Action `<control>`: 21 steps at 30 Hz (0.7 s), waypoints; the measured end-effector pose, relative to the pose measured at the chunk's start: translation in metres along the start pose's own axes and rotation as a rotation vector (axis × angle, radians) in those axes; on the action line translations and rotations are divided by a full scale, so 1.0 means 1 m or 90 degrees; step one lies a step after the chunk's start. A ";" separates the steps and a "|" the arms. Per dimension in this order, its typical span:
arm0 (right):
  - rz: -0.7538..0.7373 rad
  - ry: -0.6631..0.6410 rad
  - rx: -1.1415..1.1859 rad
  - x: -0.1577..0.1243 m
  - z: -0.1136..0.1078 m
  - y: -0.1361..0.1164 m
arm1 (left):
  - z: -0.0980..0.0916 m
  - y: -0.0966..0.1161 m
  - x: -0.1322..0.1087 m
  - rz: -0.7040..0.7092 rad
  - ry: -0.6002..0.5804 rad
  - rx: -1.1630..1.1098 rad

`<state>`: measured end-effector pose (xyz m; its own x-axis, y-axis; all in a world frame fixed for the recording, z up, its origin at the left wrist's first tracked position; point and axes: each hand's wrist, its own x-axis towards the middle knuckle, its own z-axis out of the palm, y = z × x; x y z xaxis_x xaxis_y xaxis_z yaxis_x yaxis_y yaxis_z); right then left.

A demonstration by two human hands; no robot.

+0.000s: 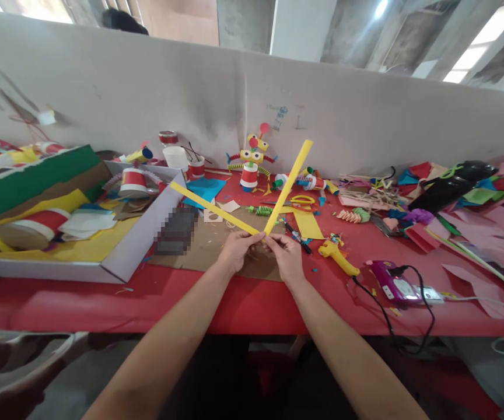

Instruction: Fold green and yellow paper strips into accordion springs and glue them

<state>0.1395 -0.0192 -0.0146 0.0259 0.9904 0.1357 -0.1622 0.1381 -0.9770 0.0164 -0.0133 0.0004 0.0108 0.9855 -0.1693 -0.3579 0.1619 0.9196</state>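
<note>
Two yellow paper strips (pixel 287 189) meet in a V where my fingers pinch their near ends. My left hand (pixel 236 252) is closed at the joint, beside the strip that slants up to the left. Against it, my right hand (pixel 285 255) pinches the same joint, below the strip rising to the right. Whether the strips are glued or just overlapped there cannot be seen. Beneath both hands lies a brown cardboard sheet (pixel 182 265). Yellow scissors (pixel 302 200) and a yellow paper piece (pixel 308 225) rest just beyond my right hand.
A yellow glue gun (pixel 338 258) and a purple power socket (pixel 394 283) with cords sit at the right. At the left stands a box (pixel 136 248) holding paper and cups. A paper-cup figure (pixel 249 169) stands at the back; a black bottle (pixel 453 184) leans among paper scraps.
</note>
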 end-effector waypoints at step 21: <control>0.024 -0.061 0.021 -0.005 0.003 -0.001 | 0.011 -0.002 -0.005 -0.050 -0.086 -0.169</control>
<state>0.1369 -0.0239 -0.0135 -0.0753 0.9905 0.1154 -0.1930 0.0991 -0.9762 0.0278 -0.0180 0.0032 0.1659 0.9711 -0.1715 -0.5826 0.2368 0.7775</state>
